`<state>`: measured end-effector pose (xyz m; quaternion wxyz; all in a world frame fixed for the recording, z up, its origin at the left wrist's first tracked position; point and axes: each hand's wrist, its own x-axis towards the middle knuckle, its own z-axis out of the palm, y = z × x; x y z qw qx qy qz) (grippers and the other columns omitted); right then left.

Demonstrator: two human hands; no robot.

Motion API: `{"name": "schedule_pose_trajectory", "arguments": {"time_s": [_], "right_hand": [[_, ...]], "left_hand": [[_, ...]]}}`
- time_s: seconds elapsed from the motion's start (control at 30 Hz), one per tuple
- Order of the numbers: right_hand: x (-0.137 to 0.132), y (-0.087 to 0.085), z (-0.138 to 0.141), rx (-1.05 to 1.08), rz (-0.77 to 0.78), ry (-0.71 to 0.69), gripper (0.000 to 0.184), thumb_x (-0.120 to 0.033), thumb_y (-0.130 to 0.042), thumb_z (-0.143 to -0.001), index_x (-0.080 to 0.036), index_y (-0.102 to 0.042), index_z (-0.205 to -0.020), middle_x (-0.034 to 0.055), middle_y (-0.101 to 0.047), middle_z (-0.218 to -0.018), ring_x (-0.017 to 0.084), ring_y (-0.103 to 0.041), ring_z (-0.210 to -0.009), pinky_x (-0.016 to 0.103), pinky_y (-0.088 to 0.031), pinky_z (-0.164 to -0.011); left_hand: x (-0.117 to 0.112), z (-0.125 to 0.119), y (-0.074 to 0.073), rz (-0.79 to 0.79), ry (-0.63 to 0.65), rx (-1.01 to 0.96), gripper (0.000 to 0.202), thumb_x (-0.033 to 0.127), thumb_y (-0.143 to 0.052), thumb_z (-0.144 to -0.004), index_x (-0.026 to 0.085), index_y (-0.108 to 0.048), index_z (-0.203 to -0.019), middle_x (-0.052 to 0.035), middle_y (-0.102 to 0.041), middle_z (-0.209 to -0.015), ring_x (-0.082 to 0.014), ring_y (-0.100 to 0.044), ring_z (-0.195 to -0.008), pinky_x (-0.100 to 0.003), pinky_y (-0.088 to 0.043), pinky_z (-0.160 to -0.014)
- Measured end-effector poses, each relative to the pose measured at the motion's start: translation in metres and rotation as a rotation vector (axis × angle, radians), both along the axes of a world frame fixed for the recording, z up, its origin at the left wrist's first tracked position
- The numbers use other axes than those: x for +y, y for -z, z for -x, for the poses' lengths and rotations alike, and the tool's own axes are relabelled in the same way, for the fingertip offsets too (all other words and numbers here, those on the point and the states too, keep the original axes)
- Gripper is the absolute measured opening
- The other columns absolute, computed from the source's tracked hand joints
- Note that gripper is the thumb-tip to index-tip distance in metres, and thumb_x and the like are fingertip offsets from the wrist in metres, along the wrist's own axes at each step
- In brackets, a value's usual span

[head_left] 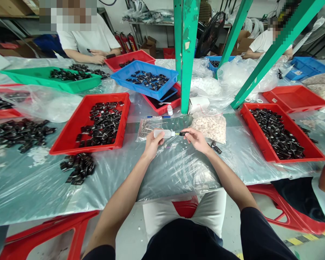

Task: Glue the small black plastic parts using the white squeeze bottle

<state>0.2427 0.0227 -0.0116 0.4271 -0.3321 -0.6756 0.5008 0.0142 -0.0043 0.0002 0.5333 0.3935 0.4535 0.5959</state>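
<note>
My left hand is closed around a translucent squeeze bottle, which lies on its side in the air with its thin yellowish tip pointing right. That tip reaches a small black plastic part, pinched between the fingertips of my right hand. Whether the tip touches the part or stops just short, I cannot tell. Below my right hand, a few similar black parts lie on the plastic-covered table. Just beyond it sits a clear bag of small whitish pieces. A bag of thin metal pins lies behind my left hand.
Red trays of black parts stand at left and right. A loose pile of black parts lies near the left front edge. A green post rises ahead, beside a stacked blue tray. Other people sit around the table.
</note>
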Motion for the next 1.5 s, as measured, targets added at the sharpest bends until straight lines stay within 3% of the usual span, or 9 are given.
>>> {"name": "schedule_pose_trajectory", "arguments": {"time_s": [0.83, 1.27, 1.5], "right_hand": [[0.0003, -0.0006, 0.0, -0.025, 0.013, 0.015, 0.055, -0.071, -0.058, -0.094, -0.021, -0.068, -0.115, 0.0026, -0.066, -0.082, 0.013, -0.051, -0.059, 0.027, -0.044, -0.058], [-0.0011, -0.0069, 0.0017, 0.023, 0.066, 0.063, 0.055, -0.07, -0.063, -0.09, -0.02, -0.076, -0.109, 0.0051, -0.071, -0.087, 0.012, -0.052, -0.059, 0.028, -0.046, -0.059], [-0.0022, -0.0081, -0.001, 0.012, 0.026, 0.076, 0.044, -0.059, -0.067, -0.092, -0.022, -0.075, -0.115, -0.0004, -0.059, -0.067, 0.015, -0.056, -0.061, 0.028, -0.046, -0.06]], "left_hand": [[0.0027, 0.0003, 0.0027, 0.016, 0.005, 0.01, 0.05, 0.056, -0.089, -0.063, 0.015, -0.067, -0.081, 0.0025, -0.056, -0.061, -0.007, -0.044, -0.049, -0.022, -0.029, -0.048], [0.0027, 0.0005, 0.0071, 0.042, 0.0, -0.034, 0.052, 0.055, -0.089, -0.064, 0.015, -0.067, -0.088, 0.0024, -0.058, -0.064, -0.0067, -0.045, -0.051, -0.02, -0.032, -0.05], [0.0019, -0.0005, 0.0053, 0.042, -0.001, -0.076, 0.052, 0.054, -0.09, -0.063, 0.016, -0.067, -0.09, 0.0031, -0.058, -0.065, -0.0067, -0.046, -0.052, -0.02, -0.033, -0.049]]}}
